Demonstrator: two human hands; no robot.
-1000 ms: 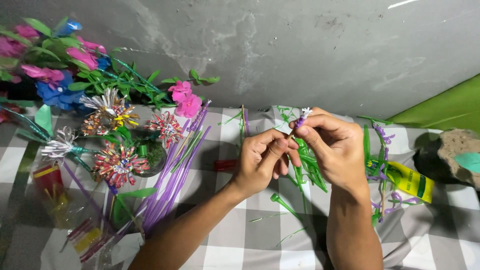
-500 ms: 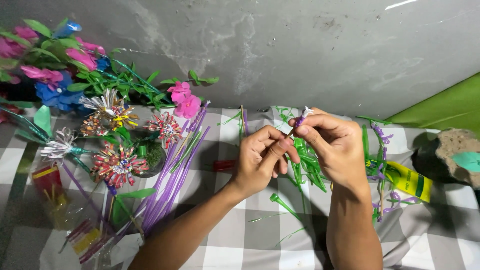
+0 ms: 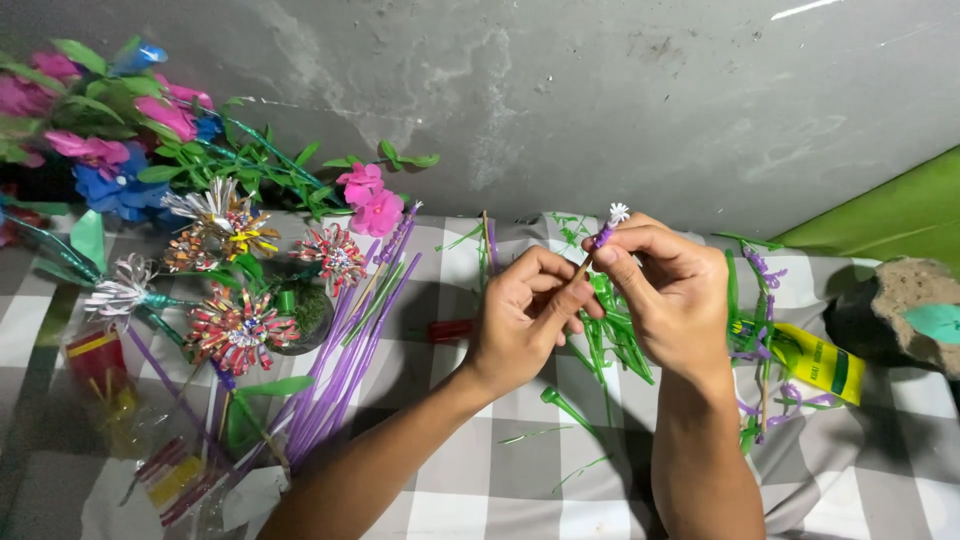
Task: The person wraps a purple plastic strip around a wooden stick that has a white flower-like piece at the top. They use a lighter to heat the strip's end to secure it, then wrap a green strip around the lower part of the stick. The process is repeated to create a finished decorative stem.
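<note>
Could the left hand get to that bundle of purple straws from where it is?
Probably yes. The left hand pinches the small flower stick together with the right hand, but the purple straws lie uncovered on the checked cloth, with nothing between.

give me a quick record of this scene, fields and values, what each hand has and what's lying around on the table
Left hand: pinches the lower part of a thin stick
Right hand: fingers grip the purple-wrapped stick near its top
Stick tip: small white flower
Under the hands: green straw pieces
Left of the hands: bundle of purple straws, foil-like handmade flowers
Far left: pink and blue artificial flowers
Right side: yellow packet, stone
Surface: grey and white checked cloth
</note>
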